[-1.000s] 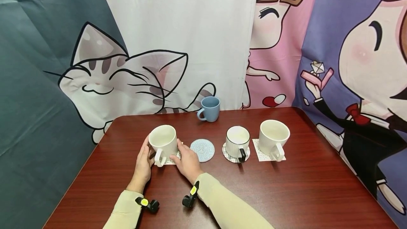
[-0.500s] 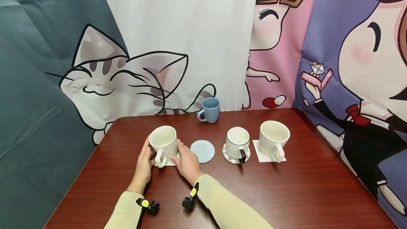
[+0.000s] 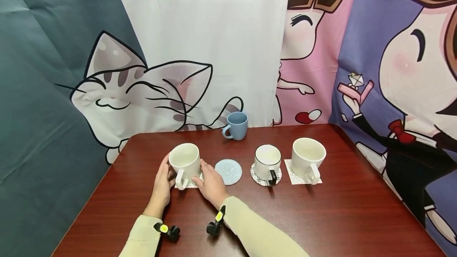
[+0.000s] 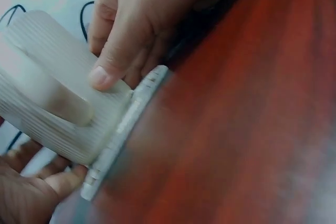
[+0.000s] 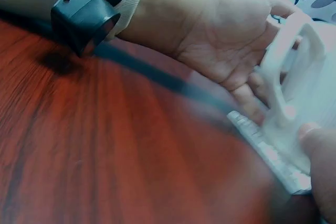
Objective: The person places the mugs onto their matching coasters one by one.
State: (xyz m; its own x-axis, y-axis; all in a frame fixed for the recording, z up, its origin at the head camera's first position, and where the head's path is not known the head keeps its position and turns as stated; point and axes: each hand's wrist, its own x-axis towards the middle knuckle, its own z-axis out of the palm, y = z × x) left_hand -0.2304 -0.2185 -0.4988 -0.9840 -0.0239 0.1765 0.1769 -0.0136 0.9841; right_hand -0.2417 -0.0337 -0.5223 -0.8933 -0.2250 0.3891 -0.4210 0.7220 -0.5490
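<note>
Leftmost mug (image 3: 191, 165): on left square coaster (image 4: 125, 134), between left hand (image 3: 162, 187) and right hand (image 3: 212, 185)
Middle coaster (image 3: 228, 171): before rear mug (image 3: 238, 127)
Inner right mug (image 3: 265, 165): on round coaster (image 3: 256, 179)
Rightmost mug (image 3: 301, 165): on right square coaster (image 3: 294, 179)

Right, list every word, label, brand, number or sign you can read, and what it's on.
No readable text anywhere.
Held ribbed mug: none visible.
Square coasters: fine marks, too small to tell if they're letters.
Yellow wrist patches: any marking is too small to read.

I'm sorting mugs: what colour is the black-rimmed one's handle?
The handle is black, best seen in the head view.
</note>
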